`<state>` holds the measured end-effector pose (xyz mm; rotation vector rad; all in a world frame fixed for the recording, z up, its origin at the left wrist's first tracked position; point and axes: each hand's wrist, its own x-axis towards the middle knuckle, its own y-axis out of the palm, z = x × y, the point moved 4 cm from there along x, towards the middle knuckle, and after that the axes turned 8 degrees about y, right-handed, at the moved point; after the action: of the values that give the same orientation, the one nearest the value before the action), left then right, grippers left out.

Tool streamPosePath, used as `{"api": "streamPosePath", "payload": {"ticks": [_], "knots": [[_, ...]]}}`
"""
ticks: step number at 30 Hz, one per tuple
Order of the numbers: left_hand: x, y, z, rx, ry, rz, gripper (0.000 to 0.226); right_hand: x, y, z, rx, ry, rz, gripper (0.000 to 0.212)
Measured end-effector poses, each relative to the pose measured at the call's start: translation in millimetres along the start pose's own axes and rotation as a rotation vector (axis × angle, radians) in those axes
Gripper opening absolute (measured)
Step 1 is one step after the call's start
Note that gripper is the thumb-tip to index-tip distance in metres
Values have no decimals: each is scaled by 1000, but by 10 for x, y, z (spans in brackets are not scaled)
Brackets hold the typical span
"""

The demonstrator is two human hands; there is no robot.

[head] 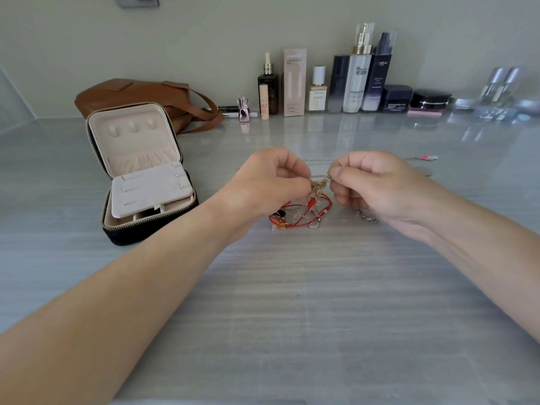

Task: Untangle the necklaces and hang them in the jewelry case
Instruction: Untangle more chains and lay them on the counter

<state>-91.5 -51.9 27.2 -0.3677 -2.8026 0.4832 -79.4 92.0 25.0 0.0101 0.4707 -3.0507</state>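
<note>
I see soft, even light; the glossy table [292, 287] mirrors the bottles [358, 83]. Edges bow wide-angle; the far right blurs.

— We see red cords [295, 222] at the centre, with a gold chain [319, 184] at their twelve o'clock.
— At nine o'clock we have the jewelry case [122, 236], black outside and pale pinkish beige inside.
— At eleven, a tan-brown bag [131, 95]; at two, a pink charm [429, 157].
— We read the table [292, 302] as grey with fine pale streaks.

Two hands [270, 182] [380, 190], one tangle [314, 200], one case [128, 236].
</note>
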Motion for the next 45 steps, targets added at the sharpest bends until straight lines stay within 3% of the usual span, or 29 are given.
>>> {"api": "streamPosePath", "payload": {"ticks": [9,21,45], "knots": [[-41,39,-48,51,-16,95,12,-18,21,18,10,-18,36,23],[-8,-91,-50,123,28,42,14,-10,-24,-8,-158,-42,35,15],[-46,-93,-114,70,-33,11,17,-58,27,65,-186,-114,49,11]]}}
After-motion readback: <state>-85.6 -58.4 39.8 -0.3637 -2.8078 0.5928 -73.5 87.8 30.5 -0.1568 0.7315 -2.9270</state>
